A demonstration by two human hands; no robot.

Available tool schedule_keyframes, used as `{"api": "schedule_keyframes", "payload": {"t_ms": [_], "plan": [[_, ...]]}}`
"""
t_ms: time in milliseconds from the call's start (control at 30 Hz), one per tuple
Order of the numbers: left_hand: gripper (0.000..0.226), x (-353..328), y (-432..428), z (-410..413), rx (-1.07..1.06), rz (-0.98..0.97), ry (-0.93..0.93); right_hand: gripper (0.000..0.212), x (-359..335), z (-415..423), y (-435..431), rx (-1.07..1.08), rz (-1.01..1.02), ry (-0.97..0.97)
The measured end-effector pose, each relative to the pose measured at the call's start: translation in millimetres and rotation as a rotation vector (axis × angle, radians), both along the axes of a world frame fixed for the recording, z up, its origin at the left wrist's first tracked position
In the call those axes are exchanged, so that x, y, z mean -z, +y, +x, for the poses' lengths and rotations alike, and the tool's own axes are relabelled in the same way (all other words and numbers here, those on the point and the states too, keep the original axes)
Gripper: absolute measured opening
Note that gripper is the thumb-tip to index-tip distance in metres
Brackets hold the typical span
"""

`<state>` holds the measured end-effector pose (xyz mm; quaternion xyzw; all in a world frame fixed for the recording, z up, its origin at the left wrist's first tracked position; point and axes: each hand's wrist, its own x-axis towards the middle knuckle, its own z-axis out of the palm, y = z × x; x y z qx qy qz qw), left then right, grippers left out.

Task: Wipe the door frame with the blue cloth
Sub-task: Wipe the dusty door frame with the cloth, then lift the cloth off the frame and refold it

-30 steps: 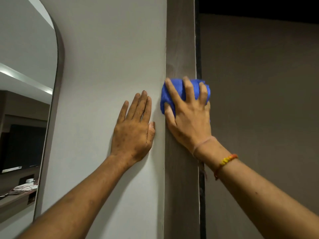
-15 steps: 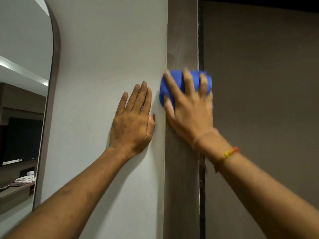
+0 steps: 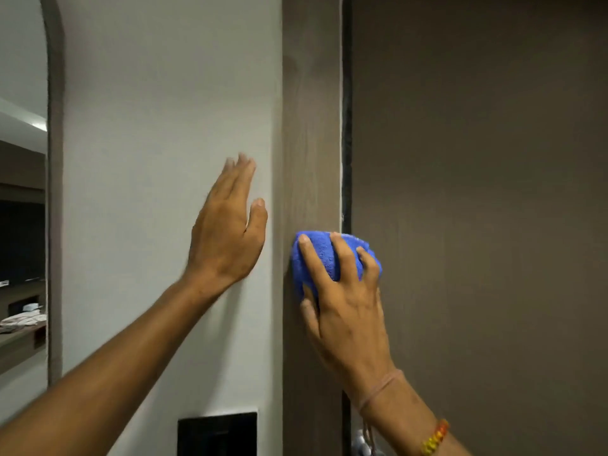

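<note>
Mirror (image 3: 23,192): at the far left, about 9 o'clock in the view, an arched one that reflects a room behind.
Wall (image 3: 164,110): plain and white, between the mirror and the frame; a dark plate (image 3: 217,434) sits on it near 6 o'clock.
Left hand (image 3: 228,232): open, fingers together and pointing to 12 o'clock, holding nothing. It is blurred, so I cannot tell if the palm touches the wall or only hovers near it.
Door frame (image 3: 312,126): the brown upright strip just right of centre, with a dark gap on its right side.
Blue cloth (image 3: 324,255): bunched into a ball and pressed on the frame, a little below the middle of the view.
Right hand (image 3: 342,297): fingers spread and clamped over the cloth, pushing it flat on the wood.
Door (image 3: 477,192): the dark panel filling the 3 o'clock side.
Step in hand: I judge the wiping stroke along the frame is in progress.
Next move: probably sliding the cloth on toward 6 o'clock; it needs steady pressure and the cloth kept on the strip, covering its edge by the gap too.
</note>
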<state>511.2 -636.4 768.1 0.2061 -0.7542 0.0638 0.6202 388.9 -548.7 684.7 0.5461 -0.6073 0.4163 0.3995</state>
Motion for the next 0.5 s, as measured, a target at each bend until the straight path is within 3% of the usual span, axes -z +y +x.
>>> {"api": "schedule_keyframes", "payload": {"t_ms": [67,167,233,367,433,500], "plan": [[0.041,36,33,-4,0.192,0.107,0.125,0.057,18,-7,20,-0.129,-0.011,-0.158],[0.038,96,82,-21,0.505,0.476,0.046,0.054,50,-15,56,-0.192,-0.078,-0.286],[0.033,135,111,-45,0.723,0.734,-0.109,0.056,84,-23,91,-0.155,-0.005,-0.314],[0.015,194,150,-94,0.806,0.875,-0.371,0.077,151,-53,163,-0.114,0.198,-0.525],[0.019,226,173,-121,0.845,0.92,-0.564,0.096,189,-74,209,-0.062,0.272,-0.743],[0.008,260,206,-152,0.903,0.978,-0.742,0.11,227,-90,264,-0.068,0.195,-1.119]]}}
